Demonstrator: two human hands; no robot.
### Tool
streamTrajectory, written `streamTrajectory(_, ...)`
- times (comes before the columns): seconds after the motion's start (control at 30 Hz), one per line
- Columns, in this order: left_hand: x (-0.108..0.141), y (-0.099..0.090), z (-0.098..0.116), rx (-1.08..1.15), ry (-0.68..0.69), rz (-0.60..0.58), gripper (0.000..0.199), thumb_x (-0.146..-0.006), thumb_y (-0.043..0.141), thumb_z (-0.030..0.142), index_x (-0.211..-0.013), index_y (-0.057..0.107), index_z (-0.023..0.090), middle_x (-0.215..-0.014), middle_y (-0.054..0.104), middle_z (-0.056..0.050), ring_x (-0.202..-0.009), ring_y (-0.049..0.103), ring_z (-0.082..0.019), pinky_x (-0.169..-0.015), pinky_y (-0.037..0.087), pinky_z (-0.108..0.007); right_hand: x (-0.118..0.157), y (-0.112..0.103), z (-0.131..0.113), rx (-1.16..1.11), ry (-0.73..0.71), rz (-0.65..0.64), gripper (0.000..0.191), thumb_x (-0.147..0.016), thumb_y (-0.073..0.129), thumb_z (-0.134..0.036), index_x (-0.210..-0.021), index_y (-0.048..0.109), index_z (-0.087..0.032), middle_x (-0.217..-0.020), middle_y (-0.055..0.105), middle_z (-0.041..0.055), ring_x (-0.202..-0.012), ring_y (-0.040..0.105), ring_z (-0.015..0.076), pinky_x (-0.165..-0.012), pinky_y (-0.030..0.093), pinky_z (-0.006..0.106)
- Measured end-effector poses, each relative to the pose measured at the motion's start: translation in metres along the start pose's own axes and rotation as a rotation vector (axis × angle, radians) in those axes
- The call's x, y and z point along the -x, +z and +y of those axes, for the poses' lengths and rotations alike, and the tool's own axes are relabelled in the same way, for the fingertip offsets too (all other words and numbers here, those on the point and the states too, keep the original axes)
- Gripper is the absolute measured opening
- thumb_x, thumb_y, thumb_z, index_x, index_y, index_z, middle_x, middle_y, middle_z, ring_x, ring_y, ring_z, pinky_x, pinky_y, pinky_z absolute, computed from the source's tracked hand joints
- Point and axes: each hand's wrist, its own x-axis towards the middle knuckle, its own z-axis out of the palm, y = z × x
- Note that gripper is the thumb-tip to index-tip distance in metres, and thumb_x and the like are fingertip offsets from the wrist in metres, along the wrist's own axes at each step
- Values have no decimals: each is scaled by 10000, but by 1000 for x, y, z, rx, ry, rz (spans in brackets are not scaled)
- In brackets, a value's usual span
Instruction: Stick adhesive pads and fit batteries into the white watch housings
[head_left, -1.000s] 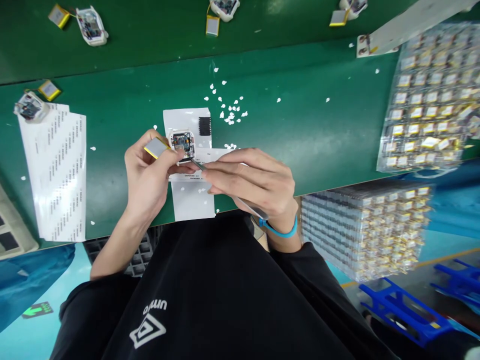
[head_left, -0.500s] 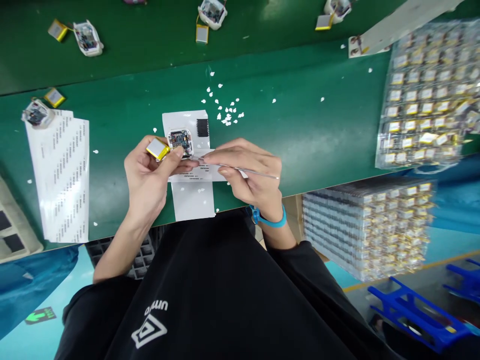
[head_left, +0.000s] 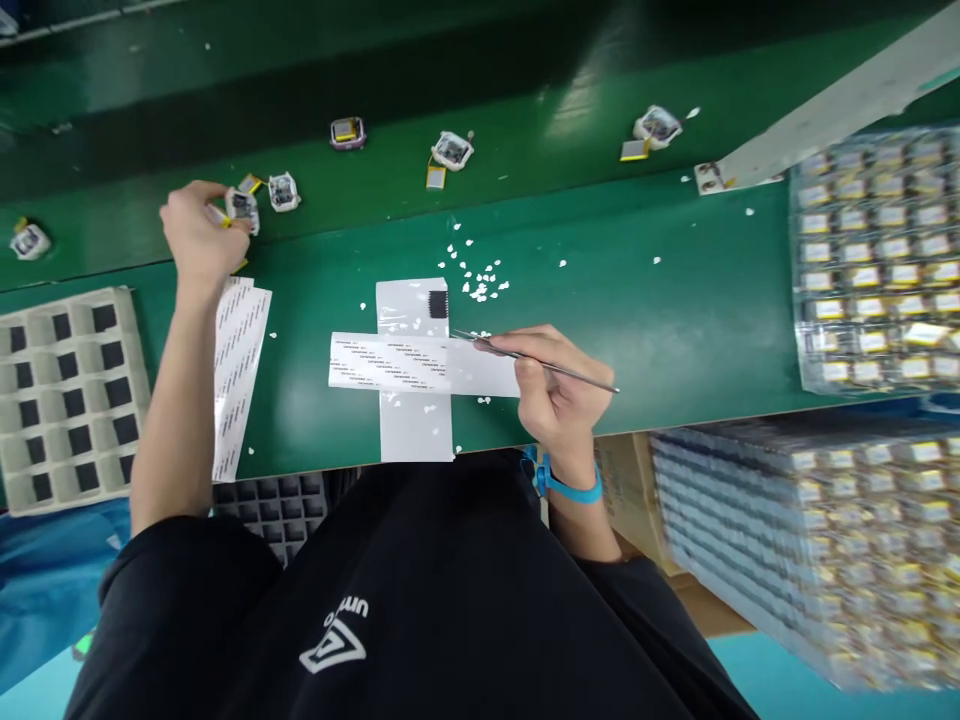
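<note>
My left hand [head_left: 201, 232] reaches over the far green bench, its fingers closed on a yellow-edged battery [head_left: 225, 220]. Touching those fingers is a white-cased circuit module [head_left: 241, 209]; any link between it and the battery is hidden. My right hand [head_left: 556, 392] grips slim steel tweezers [head_left: 551, 365], whose tip points left over a white label strip [head_left: 390, 362]. That strip crosses a white backing sheet [head_left: 414, 425] on the near green bench. More white-cased modules [head_left: 283, 192] sit near my left hand.
White flecks [head_left: 476, 280] lie beyond the label strip. A stack of label sheets [head_left: 240, 370] and a grey tray [head_left: 71, 400] are at the left. A bagged battery array [head_left: 874, 255] and a large battery stack [head_left: 795, 540] are at the right, with a black crate [head_left: 274, 515] below the bench.
My left hand has moved far up and left, away from the label sheet, with the module and battery. My right hand has shifted right with the tweezers. The whole view has tilted.
</note>
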Motion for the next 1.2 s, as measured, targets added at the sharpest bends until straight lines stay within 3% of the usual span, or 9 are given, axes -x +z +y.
streamTrajectory(0.1,-20,-8,1,-146,-3,53,405,-633,909,149,-755,531,227,-844,577,14,-1460,388,-344,-1369,61,-581,1,-2,0,22,12,21,241,-1027,613,-196,-1144,814,-259,-974,853,31,-872,790,194,-719,638,344)
streamTrajectory(0.2,-23,0,8,-210,44,-38,372,-697,936,231,-844,594,233,-1155,670,36,-1603,178,-349,-1375,-66,-597,2,-2,1,31,23,13,244,-1030,604,-203,-1140,814,-261,-979,856,36,-863,797,198,-712,648,353)
streamTrajectory(0.33,-22,13,19,-184,82,-155,472,-590,989,51,-886,657,208,-1040,693,79,-1510,375,-273,-1365,137,-447,1,-1,4,73,-79,-40,292,-1047,590,-212,-1257,775,-295,-1086,860,30,-972,815,218,-780,674,407)
streamTrajectory(0.47,-3,31,29,-81,64,-84,387,-737,895,1,-810,572,201,-695,617,128,-874,621,-137,-1042,447,-361,0,3,2,100,-92,-7,256,-1087,530,-238,-1217,749,-263,-1240,828,66,-1190,781,244,-961,659,501)
streamTrajectory(0.57,41,53,38,52,23,-128,352,-882,827,77,-870,509,229,-590,607,148,-579,547,-101,-755,496,-330,-1,13,-3,73,5,24,290,-1112,414,-183,-1013,684,-218,-961,826,45,-917,798,169,-778,659,344)
streamTrajectory(0.67,103,68,56,371,-11,-388,314,-929,845,374,-971,558,253,-717,727,69,-604,682,-154,-642,577,-349,-4,25,-10,99,-2,11,285,-1126,397,-205,-952,623,-215,-726,687,-44,-559,611,75,-578,524,221)
streamTrajectory(0.77,157,68,77,587,-51,-590,372,-852,909,464,-1044,680,243,-716,744,19,-493,687,-162,-475,553,-289,-10,34,-17,183,7,-27,141,-1105,535,-282,-1114,654,-208,-714,649,-79,-515,526,55,-547,466,200)
streamTrajectory(1.03,194,66,86,564,-67,-620,260,-917,860,401,-1068,747,222,-745,777,-8,-600,793,-205,-641,703,-276,-10,37,-13,285,-15,-80,191,-1066,647,-300,-903,617,-204,-800,766,-28,-661,687,87,-619,535,213)
streamTrajectory(1.2,206,67,87,538,24,-492,171,-972,809,368,-1033,780,210,-729,781,-1,-581,787,-187,-609,702,-248,-5,29,-10,291,-186,-70,85,-1022,663,-122,-1025,675,-206,-919,820,-29,-772,765,87,-611,552,187)
